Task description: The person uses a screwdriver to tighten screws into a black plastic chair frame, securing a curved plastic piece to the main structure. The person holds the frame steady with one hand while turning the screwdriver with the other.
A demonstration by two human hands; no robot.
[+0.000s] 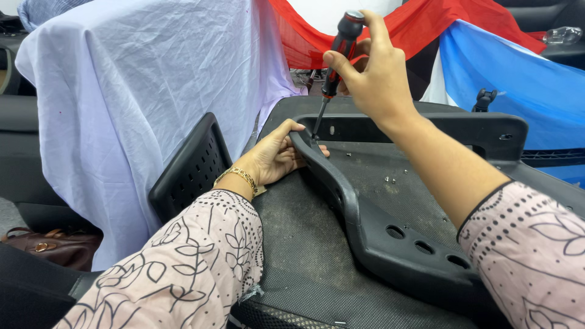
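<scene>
A black plastic frame part (390, 234) with several round holes lies on a dark grey padded surface (304, 256). My left hand (277, 155) grips the frame's curved far-left end and steadies it. My right hand (372, 70) is closed around the red and black handle of a screwdriver (336, 58), held almost upright. Its metal tip touches the frame just beside my left thumb. A gold bracelet sits on my left wrist.
Several small screws (390, 180) lie loose on the pad inside the frame. A black perforated panel (192, 167) leans at the left. White (140, 91), red (426, 18) and blue (518, 79) cloths drape the background. A brown handbag (52, 244) sits low left.
</scene>
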